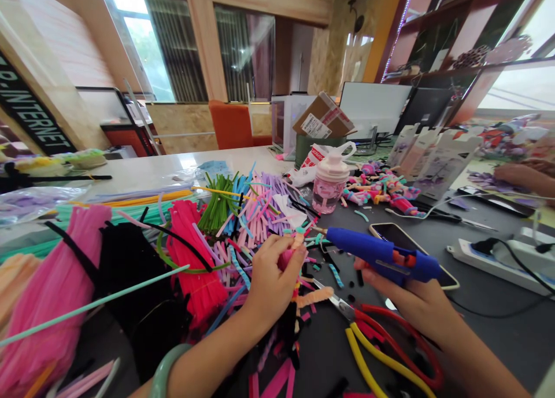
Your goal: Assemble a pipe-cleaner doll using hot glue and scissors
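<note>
My left hand, with a green bangle on its wrist, pinches a small pink and peach craft piece of fuzzy pipe cleaner; my fingers partly hide it. In my right hand is a blue hot glue gun, its nozzle pointing left just above the piece. Below the hands lie scissors with red handles and a tool with yellow handles. Cut pipe cleaner scraps litter the dark tabletop around them.
Pipe cleaner bundles in pink, black, red and green spread leftward. Behind are a pink cup and finished-looking pipe cleaner pieces. A phone and power strip lie right, near another person's hand.
</note>
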`<state>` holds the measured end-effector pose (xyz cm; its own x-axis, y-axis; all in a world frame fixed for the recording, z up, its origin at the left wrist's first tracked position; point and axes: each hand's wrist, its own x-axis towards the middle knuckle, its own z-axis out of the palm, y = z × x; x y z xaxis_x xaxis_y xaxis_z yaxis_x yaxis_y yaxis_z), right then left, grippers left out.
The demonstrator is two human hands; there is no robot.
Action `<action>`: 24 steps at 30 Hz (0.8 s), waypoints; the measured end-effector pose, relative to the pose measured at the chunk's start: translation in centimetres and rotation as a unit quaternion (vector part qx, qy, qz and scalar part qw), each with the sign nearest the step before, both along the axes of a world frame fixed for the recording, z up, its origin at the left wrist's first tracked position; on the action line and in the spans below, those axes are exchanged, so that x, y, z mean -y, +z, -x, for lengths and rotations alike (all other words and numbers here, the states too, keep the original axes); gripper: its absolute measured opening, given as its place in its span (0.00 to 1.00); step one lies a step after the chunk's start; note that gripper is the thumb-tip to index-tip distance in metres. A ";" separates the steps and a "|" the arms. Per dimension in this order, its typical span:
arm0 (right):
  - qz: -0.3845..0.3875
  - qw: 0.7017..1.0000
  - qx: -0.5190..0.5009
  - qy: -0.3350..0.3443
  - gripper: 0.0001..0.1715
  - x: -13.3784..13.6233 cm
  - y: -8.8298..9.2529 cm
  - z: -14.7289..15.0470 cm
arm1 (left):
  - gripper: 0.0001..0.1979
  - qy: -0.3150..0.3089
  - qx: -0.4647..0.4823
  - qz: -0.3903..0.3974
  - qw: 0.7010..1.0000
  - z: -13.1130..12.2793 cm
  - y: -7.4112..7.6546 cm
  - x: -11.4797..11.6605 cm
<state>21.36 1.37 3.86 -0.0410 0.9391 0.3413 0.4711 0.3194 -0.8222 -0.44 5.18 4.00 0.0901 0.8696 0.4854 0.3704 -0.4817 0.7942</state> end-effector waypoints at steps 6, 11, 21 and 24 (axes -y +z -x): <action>0.003 1.000 -0.015 0.001 0.12 -0.1 -0.1 -0.1 | 0.12 0.008 -0.024 0.027 0.999 -0.1 -0.2 -0.1; 0.002 0.999 -0.050 -0.006 0.12 -0.4 0.1 -0.1 | 0.12 0.005 -0.109 0.077 0.991 -0.2 -0.5 -0.4; 0.013 0.997 -0.082 0.005 0.12 -0.3 0.1 -0.1 | 0.14 0.043 -0.192 0.081 0.977 0.2 -0.5 -0.6; 0.019 0.997 -0.067 0.013 0.13 -0.2 0.2 0.0 | 0.13 0.043 -0.188 0.070 0.979 0.4 -0.5 -0.7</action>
<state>21.40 1.60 4.11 -0.0221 0.9507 0.3093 0.3473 0.2974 -0.8893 -0.84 5.84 3.52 0.1621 0.9377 0.3073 0.6839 -0.3312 0.6500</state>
